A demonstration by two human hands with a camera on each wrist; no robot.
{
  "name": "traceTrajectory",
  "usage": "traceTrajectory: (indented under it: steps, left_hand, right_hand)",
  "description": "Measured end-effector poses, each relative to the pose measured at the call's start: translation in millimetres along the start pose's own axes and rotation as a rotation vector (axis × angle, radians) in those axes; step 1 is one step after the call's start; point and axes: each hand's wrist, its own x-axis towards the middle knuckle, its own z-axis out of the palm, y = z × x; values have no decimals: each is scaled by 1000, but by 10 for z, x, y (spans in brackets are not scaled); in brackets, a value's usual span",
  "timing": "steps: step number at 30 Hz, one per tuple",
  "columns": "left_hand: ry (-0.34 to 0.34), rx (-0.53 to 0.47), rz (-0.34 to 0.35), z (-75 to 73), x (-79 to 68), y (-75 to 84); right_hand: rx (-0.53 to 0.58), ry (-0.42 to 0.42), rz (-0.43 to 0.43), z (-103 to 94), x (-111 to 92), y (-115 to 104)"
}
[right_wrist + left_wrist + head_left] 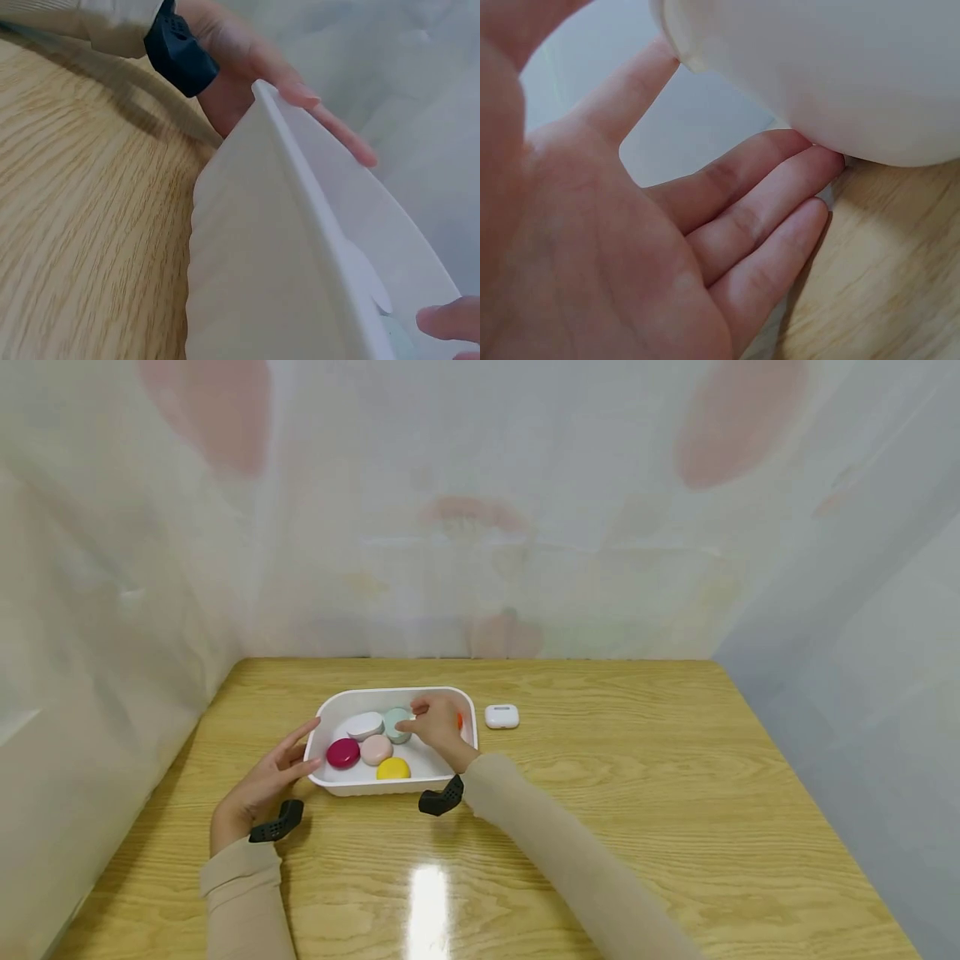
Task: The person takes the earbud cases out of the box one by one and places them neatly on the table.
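My left hand (272, 778) touches the left end of a white plastic bin (352, 788). Its thumb and index finger meet the rim, and in the left wrist view the other fingers (765, 206) extend toward the lower wall. Inside the bin, my right hand (440, 727) reaches over the right part, thumb and index finger spread. The thumb overlaps a round mint case (393, 723). Around it lie a white oval case (364, 725), a pale pink one (376, 749), a crimson one (343, 753) and a yellow one (393, 768). Behind the right hand an orange thing (460, 721) is mostly hidden.
A white earbud case (502, 717) lies on the wooden table (637, 777), just right of the bin. Pale sheeting (585, 593) hangs at the back and both sides. Each wrist carries a black camera mount.
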Motion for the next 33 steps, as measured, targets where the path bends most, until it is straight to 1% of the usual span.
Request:
traceTrajectory:
  steps: [5, 14, 18, 23, 29, 33]
  left_hand:
    - [2, 4, -3, 15, 1, 2]
    - [4, 16, 1, 29, 7, -10]
    - [15, 32, 4, 27, -1, -18]
    - [13, 20, -5, 15, 0, -23]
    - [10, 10, -1, 12, -7, -14]
    - [19, 19, 4, 12, -14, -3]
  right_hand:
    - [-53, 26, 59, 66, -10, -36]
    - [-66, 12, 107, 167, -2, -32]
    - [-89, 12, 96, 207, 15, -11]
    - [-128, 6, 66, 255, 44, 21]
    - [-113, 7, 46, 203, 15, 0]
    - [-115, 8, 69, 176, -3, -18]
